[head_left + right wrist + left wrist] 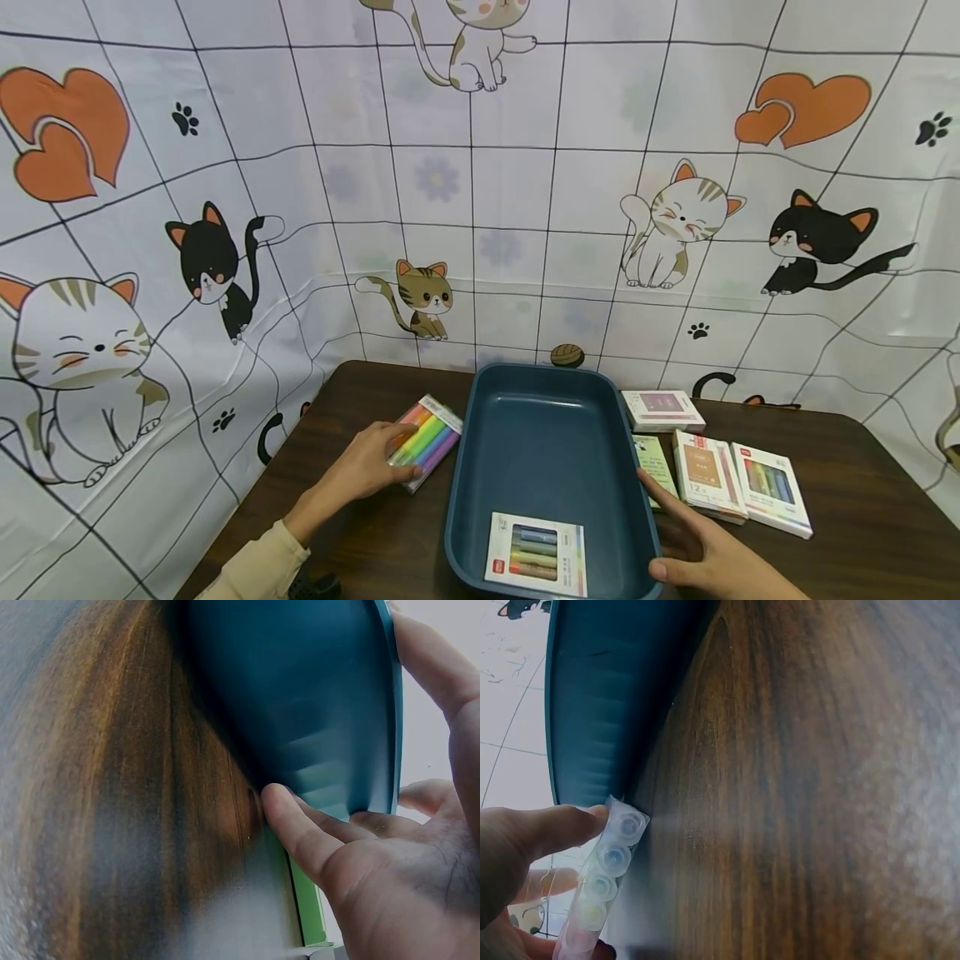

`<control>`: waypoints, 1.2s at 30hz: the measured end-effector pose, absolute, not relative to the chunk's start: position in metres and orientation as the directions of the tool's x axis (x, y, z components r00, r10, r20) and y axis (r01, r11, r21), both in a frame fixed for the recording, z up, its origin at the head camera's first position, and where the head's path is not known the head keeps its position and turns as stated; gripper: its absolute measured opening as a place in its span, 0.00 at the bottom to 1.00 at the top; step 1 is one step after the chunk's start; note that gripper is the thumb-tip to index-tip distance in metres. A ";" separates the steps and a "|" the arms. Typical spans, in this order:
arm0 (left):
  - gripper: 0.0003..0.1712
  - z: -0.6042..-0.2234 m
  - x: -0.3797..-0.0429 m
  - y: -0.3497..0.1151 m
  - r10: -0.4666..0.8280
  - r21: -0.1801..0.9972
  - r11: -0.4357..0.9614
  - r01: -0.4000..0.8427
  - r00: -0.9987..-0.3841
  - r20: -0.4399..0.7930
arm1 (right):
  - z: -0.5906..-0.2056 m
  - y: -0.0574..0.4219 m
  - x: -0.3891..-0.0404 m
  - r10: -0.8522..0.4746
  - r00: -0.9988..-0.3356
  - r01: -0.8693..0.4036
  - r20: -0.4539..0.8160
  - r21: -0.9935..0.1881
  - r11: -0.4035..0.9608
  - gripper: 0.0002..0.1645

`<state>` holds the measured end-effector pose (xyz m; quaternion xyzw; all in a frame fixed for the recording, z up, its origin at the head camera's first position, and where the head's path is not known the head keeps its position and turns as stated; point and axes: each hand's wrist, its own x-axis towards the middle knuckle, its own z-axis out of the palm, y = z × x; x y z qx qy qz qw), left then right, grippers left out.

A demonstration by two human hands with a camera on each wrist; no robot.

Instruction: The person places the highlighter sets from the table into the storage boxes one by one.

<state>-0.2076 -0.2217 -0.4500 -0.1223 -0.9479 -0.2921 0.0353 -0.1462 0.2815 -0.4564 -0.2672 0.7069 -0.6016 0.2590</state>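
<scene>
My left hand (367, 467) grips a clear pack of highlighters (427, 440) in several colours, left of the blue tray. In the left wrist view, the thumb lies on one edge of the pack (600, 881), whose round ends face the camera. With fingers fairly straight, my right hand (708, 546) touches the outer right side of the blue tray (555, 450). The right wrist view has its fingers (307, 832) against the tray's outer wall (300, 697). Inside the tray, at the near end, lies a white box with a window showing coloured sticks (534, 553).
Right of the tray on the dark wooden table (847, 467) lie a white box with a purple label (663, 410), a green box (651, 458), a box with an orange label (705, 468) and a windowed white box (772, 490). A cat-print sheet (510, 183) hangs behind.
</scene>
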 end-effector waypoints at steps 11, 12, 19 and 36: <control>0.40 -0.450 -0.212 -0.227 0.255 0.557 0.786 0.268 -0.961 0.102 | -0.456 0.282 -0.146 -0.693 -0.719 -0.054 -0.046 -0.991 0.121 0.52; 0.40 -0.450 -0.212 -0.228 0.255 0.563 0.782 0.266 -0.962 0.099 | -0.456 0.282 -0.146 -0.692 -0.720 -0.050 -0.050 -0.991 0.124 0.52; 0.40 -0.449 -0.210 -0.228 0.263 0.608 0.748 0.265 -0.960 0.095 | -0.455 0.281 -0.146 -0.695 -0.717 -0.027 -0.063 -0.993 0.119 0.51; 0.40 -0.447 -0.209 -0.237 0.254 0.724 0.663 0.190 -0.967 0.021 | -0.458 0.283 -0.145 -0.690 -0.718 0.032 -0.092 -0.995 0.099 0.51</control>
